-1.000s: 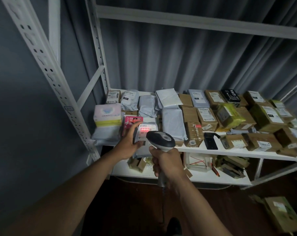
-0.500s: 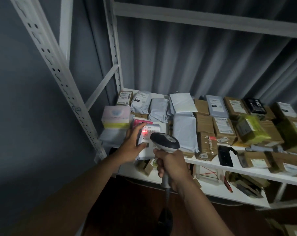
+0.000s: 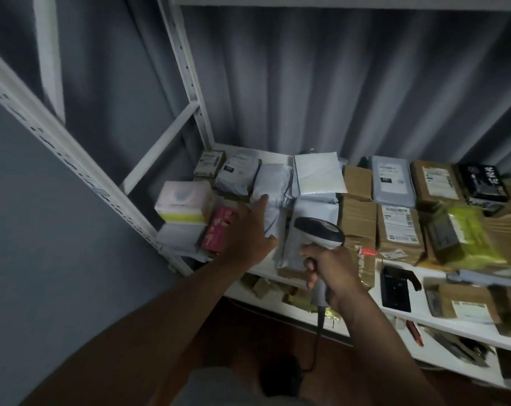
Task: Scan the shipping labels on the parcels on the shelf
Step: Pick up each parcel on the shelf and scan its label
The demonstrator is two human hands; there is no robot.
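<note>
I see a dim room: grey curtain (image 3: pixel 321 83) far behind, white metal rack upright (image 3: pixel 189 74), dark reddish floor (image 3: pixel 219 332) near.

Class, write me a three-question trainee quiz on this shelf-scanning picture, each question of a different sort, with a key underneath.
1. True or false: the right hand grips the scanner.
2. Which lies nearest the left hand? A: black box; B: yellow-green parcel; C: grey mailer bag.
3. Fill in: the small box beside the left hand, at the left end of the shelf, is coloured ____.

Key: 1 true; 2 C; 3 pink.
</note>
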